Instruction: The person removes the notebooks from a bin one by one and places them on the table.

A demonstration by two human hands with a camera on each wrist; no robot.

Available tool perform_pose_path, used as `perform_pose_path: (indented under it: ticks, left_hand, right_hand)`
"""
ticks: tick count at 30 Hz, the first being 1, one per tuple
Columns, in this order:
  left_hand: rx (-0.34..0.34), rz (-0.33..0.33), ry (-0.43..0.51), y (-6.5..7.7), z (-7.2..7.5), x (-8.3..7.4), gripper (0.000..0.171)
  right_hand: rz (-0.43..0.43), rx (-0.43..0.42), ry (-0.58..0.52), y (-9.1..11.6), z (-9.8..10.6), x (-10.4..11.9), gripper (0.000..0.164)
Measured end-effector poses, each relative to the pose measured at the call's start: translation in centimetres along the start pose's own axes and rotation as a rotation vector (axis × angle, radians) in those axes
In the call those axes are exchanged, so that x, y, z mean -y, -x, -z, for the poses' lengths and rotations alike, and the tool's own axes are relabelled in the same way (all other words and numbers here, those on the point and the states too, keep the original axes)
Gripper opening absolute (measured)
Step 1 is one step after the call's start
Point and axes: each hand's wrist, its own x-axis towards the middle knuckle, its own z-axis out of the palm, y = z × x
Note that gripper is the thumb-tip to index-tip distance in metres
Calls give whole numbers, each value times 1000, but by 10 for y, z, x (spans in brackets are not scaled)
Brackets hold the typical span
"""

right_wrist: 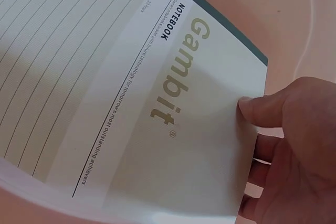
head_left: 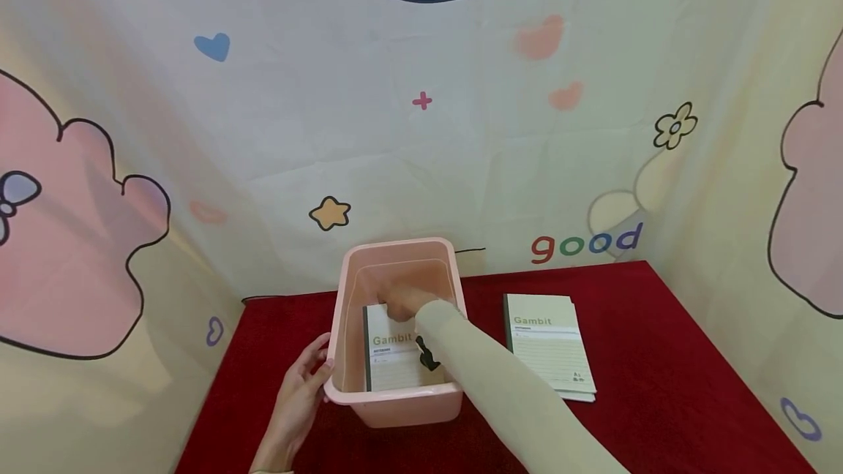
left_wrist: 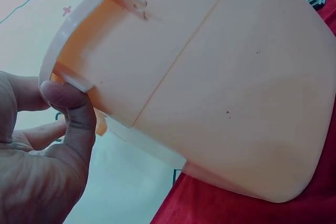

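A pink plastic bin point(head_left: 400, 415) stands on the red cloth. My left hand point(head_left: 299, 393) grips the bin's left rim, and in the left wrist view the thumb and fingers point(left_wrist: 73, 98) close round that rim. My right hand point(head_left: 402, 302) reaches into the bin. It pinches the top edge of a Gambit notebook point(right_wrist: 173, 77), thumb on the cover and the other fingers behind. In the head view this notebook point(head_left: 388, 357) lies inside the bin, spine to the left, its right part hidden by the right sleeve point(head_left: 500, 379).
Right of the bin, more Gambit notebooks point(head_left: 549, 346) lie stacked on the red cloth point(head_left: 645, 371). A printed fabric backdrop point(head_left: 395, 145) rises behind the table and along both sides.
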Motion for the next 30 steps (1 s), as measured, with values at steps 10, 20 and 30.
perform_pose_path:
  ticks: [10,20,30]
  left_hand:
    - [5,27,3,0,-3,1,48]
    - [21,6,-5,2,0,-1,50]
    - [44,17,9,3,0,-2,50]
  right_hand:
    - [138,63,114,5,6,5,21]
    - [286,49,275,36,14,22,20]
    - [346,-116,450,55,22,27,34]
